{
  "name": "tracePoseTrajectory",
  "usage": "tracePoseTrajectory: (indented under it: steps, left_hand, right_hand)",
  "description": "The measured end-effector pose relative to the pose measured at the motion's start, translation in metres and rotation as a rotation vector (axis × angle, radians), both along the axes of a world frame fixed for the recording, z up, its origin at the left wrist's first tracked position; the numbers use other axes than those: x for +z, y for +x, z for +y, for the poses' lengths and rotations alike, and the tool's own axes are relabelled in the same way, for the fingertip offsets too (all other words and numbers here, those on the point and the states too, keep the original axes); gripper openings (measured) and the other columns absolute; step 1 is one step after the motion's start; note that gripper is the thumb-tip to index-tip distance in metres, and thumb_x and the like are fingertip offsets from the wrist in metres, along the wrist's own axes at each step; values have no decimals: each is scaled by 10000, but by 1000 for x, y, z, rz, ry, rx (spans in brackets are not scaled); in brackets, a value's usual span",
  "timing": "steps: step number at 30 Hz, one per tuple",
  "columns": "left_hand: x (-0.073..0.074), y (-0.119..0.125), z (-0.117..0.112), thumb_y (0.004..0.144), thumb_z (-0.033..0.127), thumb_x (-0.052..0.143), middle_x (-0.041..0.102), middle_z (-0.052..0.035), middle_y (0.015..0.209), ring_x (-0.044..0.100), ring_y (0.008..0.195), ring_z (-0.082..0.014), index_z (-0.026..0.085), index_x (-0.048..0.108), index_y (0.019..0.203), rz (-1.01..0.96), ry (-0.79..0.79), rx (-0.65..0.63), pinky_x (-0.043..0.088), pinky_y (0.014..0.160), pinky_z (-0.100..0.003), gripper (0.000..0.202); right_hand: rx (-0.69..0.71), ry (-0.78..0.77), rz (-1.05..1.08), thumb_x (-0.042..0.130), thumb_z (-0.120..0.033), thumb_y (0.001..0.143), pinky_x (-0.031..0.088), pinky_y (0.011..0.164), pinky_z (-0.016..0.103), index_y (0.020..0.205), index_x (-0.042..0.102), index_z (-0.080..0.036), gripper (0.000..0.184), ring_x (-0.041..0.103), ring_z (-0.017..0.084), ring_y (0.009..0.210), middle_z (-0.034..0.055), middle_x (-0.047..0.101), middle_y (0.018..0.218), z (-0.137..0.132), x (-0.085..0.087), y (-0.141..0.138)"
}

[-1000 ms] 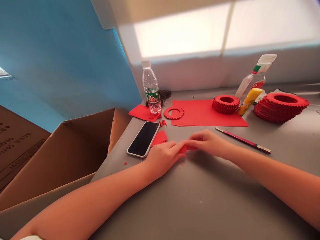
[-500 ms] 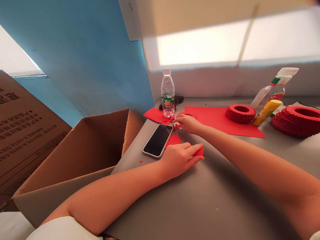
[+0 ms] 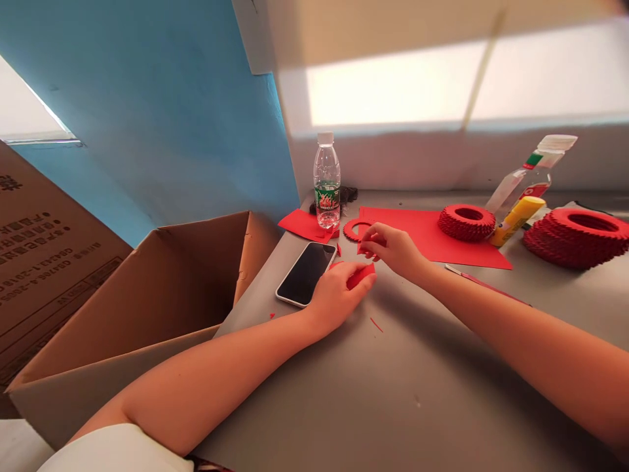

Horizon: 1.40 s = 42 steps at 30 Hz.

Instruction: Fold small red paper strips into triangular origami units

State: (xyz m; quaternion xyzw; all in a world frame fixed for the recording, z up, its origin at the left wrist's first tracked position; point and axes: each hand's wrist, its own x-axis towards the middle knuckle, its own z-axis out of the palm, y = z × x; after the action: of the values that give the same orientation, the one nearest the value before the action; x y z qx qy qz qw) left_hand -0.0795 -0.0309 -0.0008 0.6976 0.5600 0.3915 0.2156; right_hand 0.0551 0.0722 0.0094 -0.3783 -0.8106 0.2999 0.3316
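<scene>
Head view, inspector's query: what does the left hand (image 3: 339,300) have hold of?

Reply: A small red paper piece (image 3: 362,276), pinched between thumb and fingers at the hand's front edge, above the grey table top (image 3: 442,373).

Query: How does that piece handle, and where should it be taken?

Reply: Judged very light, thin and soft, with little stiffness. It would crease under hard pressure, so an edge pinch with the fingertips is the sound hold.

Query: State of the right hand (image 3: 396,252)?

Reply: Apart from the left hand, just beyond it. Its fingertips (image 3: 369,241) are drawn close around a tiny red paper scrap (image 3: 364,249), but whether they grip it I cannot tell. Nearest to them lies a narrow ring of folded red paper (image 3: 354,229), just beside a flat red paper sheet (image 3: 432,241).

Query: Other items close by?

Reply: A black-screened smartphone (image 3: 305,274) lies just left of the left hand, and a thin red paper sliver (image 3: 376,324) lies loose on the table top, nearer the person.
</scene>
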Motion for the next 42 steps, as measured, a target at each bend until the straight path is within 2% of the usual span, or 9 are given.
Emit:
tracePoseTrajectory:
  steps: [3, 7, 12, 16, 19, 24, 29, 35, 42]
  left_hand:
    - [0, 1, 0, 832, 377, 485, 622, -13, 961, 551, 866, -155, 204, 596, 971, -27, -9, -20, 424, 746, -253, 249]
    - [1, 3, -2, 829, 365, 491, 616, -19, 982, 544, 869, -149, 197, 601, 961, -73, -31, -77, 421, 735, -245, 240]
    - [1, 2, -2, 818, 372, 506, 617, -26, 970, 536, 822, -140, 189, 619, 955, -132, -101, -145, 419, 687, -236, 254]
    - [2, 2, -2, 815, 391, 505, 616, -25, 903, 517, 751, -128, 182, 616, 945, -181, -136, -146, 408, 648, -232, 269]
    - [2, 2, -3, 815, 401, 507, 609, -26, 924, 512, 756, -125, 185, 604, 980, -203, -168, -181, 405, 652, -227, 289]
    - [4, 2, -5, 845, 407, 459, 603, -35, 925, 507, 721, -116, 192, 556, 1073, -208, -152, -177, 405, 646, -227, 328]
    - [4, 2, -7, 883, 351, 404, 595, -23, 873, 492, 681, -106, 216, 472, 1195, -107, -22, -142, 406, 662, -229, 347]
    - [0, 3, -8, 870, 320, 437, 606, -37, 938, 525, 801, -127, 184, 518, 1147, 25, 102, -138, 419, 716, -231, 319]
    - [3, 3, -9, 874, 314, 427, 611, -34, 928, 529, 798, -127, 185, 524, 1118, 72, 109, -143, 430, 693, -229, 292]
  right_hand:
    - [33, -228, 192, 589, -249, 717, 475, 516, 238, 755, 488, -201, 119, 576, 104, 534, -20, 643, 653, -16, 5, 11]
    - [35, -313, 263, 634, -242, 678, 487, 525, 243, 705, 542, -177, 116, 572, 101, 531, -11, 640, 639, -28, 6, 18]
    - [14, -182, 153, 595, -234, 710, 520, 636, 291, 754, 661, -181, 96, 629, 150, 639, 20, 682, 721, -36, 1, 27]
    - [122, -9, 46, 553, -245, 752, 492, 808, 323, 884, 686, -218, 189, 638, 192, 878, 30, 698, 923, -41, -1, 36]
    - [175, 53, -18, 556, -254, 764, 496, 753, 303, 939, 676, -223, 214, 637, 175, 814, 29, 695, 903, -44, 0, 39]
    - [63, 147, -31, 515, -260, 805, 474, 696, 295, 873, 682, -199, 190, 612, 163, 745, 42, 684, 830, -45, 3, 46]
    - [19, -57, 83, 535, -333, 799, 492, 689, 276, 904, 666, -195, 217, 615, 155, 763, 31, 678, 821, -50, 11, 54]
    - [71, -208, 176, 610, -372, 735, 504, 702, 290, 892, 655, -206, 233, 620, 156, 749, 17, 679, 811, -66, 22, 53]
    - [121, -335, 199, 588, -377, 743, 495, 665, 290, 818, 665, -178, 226, 583, 141, 681, 23, 645, 710, -67, 24, 52]
